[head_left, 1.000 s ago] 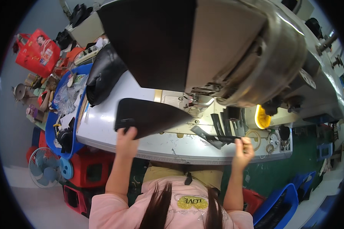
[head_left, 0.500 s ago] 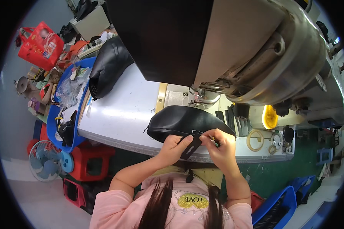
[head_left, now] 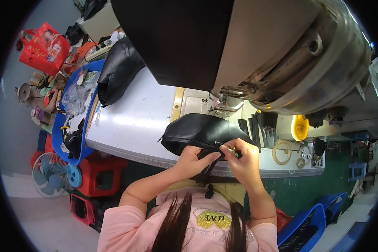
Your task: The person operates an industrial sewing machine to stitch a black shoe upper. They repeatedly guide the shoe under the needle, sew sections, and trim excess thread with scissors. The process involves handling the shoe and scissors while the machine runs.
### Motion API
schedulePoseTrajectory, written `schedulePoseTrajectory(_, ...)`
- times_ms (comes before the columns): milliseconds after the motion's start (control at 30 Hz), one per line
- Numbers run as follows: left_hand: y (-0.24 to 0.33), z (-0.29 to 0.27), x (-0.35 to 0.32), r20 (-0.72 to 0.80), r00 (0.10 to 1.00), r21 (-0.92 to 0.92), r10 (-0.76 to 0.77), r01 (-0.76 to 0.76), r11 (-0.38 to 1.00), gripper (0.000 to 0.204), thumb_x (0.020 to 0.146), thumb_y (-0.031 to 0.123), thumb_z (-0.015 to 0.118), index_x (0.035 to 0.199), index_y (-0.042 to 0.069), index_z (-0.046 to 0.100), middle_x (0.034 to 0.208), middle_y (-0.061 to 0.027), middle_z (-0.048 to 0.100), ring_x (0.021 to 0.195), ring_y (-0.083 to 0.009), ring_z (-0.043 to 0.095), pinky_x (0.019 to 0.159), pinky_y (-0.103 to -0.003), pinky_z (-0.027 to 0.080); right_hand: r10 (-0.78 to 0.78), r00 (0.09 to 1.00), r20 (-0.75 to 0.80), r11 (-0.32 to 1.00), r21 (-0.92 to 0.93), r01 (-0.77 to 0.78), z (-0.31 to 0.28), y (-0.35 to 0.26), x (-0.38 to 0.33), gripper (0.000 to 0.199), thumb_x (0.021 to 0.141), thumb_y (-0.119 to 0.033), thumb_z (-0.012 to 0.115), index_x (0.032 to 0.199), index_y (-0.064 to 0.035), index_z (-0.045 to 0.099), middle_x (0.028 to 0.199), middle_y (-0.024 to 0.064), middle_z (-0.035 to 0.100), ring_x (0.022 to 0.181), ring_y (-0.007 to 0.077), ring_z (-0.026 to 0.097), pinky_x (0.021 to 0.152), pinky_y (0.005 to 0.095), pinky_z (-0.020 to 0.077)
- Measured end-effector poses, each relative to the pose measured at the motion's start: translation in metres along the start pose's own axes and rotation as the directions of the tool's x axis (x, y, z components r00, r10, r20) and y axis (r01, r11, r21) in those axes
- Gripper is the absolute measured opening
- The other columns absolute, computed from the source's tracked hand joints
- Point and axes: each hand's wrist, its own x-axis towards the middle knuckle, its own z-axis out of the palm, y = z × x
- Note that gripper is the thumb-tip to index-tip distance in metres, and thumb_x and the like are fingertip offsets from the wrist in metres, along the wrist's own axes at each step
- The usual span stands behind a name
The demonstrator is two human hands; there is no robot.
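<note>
A black leather bag [head_left: 203,128], rounded and smooth, rests near the front edge of the sewing table. My left hand [head_left: 194,161] is closed on its near edge, thumb pointing right, beside a dark strap [head_left: 206,172] that hangs down. My right hand [head_left: 243,158] pinches a slim tool [head_left: 234,153] with a green part and a shiny shaft; its exact kind is too small to tell. The tool lies against the bag's near edge, close to my left thumb. Beyond the bag stands the sewing machine's metal presser foot area [head_left: 222,103], apart from both hands.
The machine head [head_left: 277,54] hangs over the table [head_left: 130,122]. A rolled black leather piece [head_left: 118,71] lies at the left, next to blue baskets [head_left: 88,145] of scraps. Black strips [head_left: 254,128] lie right of the bag. A red stool [head_left: 101,174] and fan [head_left: 50,175] stand lower left.
My left thumb has shifted right, toward my right hand. The right hand has turned, so the green tool shows more. The strap now hangs more bunched below the bag.
</note>
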Motion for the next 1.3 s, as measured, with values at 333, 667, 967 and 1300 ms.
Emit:
schedulePoseTrajectory(333, 0.011, -0.023, 0.010, 0.141, 0.990, -0.048, -0.026, 0.033, 0.998, 0.021, 0.083, 0.013, 0.054, 0.097, -0.003, 0.057, 0.091, -0.0025, 0.060, 0.081, -0.0064, 0.051, 0.071, -0.024, 0.042, 0.067, 0.978, 0.199, 0.989, -0.140, -0.039, -0.043, 0.006, 0.028, 0.033, 0.060, -0.010, 0.074, 0.087, 0.0013, 0.060, 0.071, 0.0066, 0.058, 0.063, 0.0110, 0.051, 0.061, 0.0246, 0.0429)
schedulePoseTrajectory(667, 0.006, -0.033, 0.017, 0.105, 0.987, 0.238, -0.118, 0.090, 0.967, 0.018, 0.080, 0.016, 0.056, 0.087, 0.000, 0.057, 0.076, -0.0083, 0.059, 0.070, -0.0147, 0.054, 0.065, -0.029, 0.042, 0.318, 0.804, 0.502, 0.777, 0.348, -0.525, -0.012, 0.011, 0.044, 0.039, 0.060, -0.005, 0.073, 0.095, 0.0004, 0.057, 0.085, 0.0058, 0.061, 0.073, 0.0121, 0.056, 0.071, 0.0258, 0.0456)
schedulePoseTrajectory(967, 0.024, -0.040, 0.013, -0.001, 0.970, 0.573, 0.243, -0.199, 0.795, 0.020, 0.072, 0.015, 0.062, 0.084, -0.001, 0.060, 0.071, -0.0115, 0.060, 0.068, -0.0263, 0.057, 0.066, -0.033, 0.044, 0.235, 0.881, 0.411, 0.684, 0.574, -0.451, 0.009, 0.012, 0.037, 0.036, 0.061, 0.004, 0.069, 0.094, 0.0016, 0.056, 0.086, 0.0084, 0.060, 0.075, 0.0147, 0.058, 0.071, 0.0274, 0.0481)
schedulePoseTrajectory(1300, 0.043, -0.045, 0.034, -0.016, 0.996, 0.394, 0.085, -0.072, 0.916, 0.017, 0.071, 0.011, 0.064, 0.083, -0.001, 0.062, 0.073, -0.0048, 0.061, 0.065, -0.0095, 0.053, 0.060, -0.023, 0.042, 0.343, 0.892, 0.295, 0.742, 0.497, -0.449, 0.001, 0.000, 0.049, 0.034, 0.060, 0.004, 0.068, 0.093, -0.0010, 0.057, 0.086, 0.0080, 0.060, 0.075, 0.0154, 0.058, 0.070, 0.0283, 0.0481)
